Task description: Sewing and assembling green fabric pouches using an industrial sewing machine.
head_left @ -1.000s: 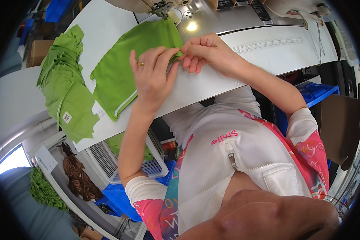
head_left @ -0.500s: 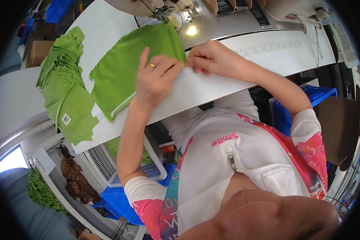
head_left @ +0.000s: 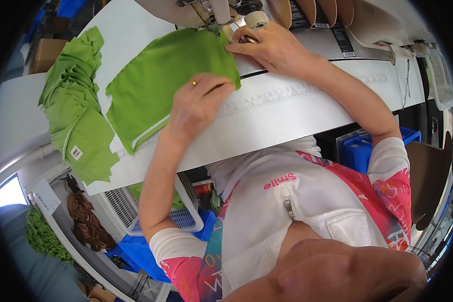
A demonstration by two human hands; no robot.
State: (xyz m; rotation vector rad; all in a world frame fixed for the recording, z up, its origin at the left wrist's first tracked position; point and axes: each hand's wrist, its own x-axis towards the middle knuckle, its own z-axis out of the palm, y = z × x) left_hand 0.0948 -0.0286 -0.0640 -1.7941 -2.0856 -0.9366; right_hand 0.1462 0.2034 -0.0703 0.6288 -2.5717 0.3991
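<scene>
A green fabric piece (head_left: 171,70) lies flat on the white table, its far right edge beneath the needle area of the sewing machine (head_left: 216,20). My left hand (head_left: 199,100), with a ring on one finger, pinches the cloth at its near right corner. Beside the presser foot, my right hand (head_left: 279,50) is closed at the cloth's right edge. A small dark, shiny thing shows among its fingers, too hidden to name. A white strip runs along the cloth's near edge.
A fanned stack of green cut pieces (head_left: 78,110) lies at the left. Printed ruler marks (head_left: 256,103) run along the white table (head_left: 287,121). Brown cardboard holders (head_left: 322,12) stand behind the machine bed. Below the table are a white basket (head_left: 189,201) and blue bins (head_left: 355,153).
My right hand has moved from the cloth's near right corner up to the presser foot. My left hand stays at the near corner, its fingers now more curled. The view has shifted slightly.
</scene>
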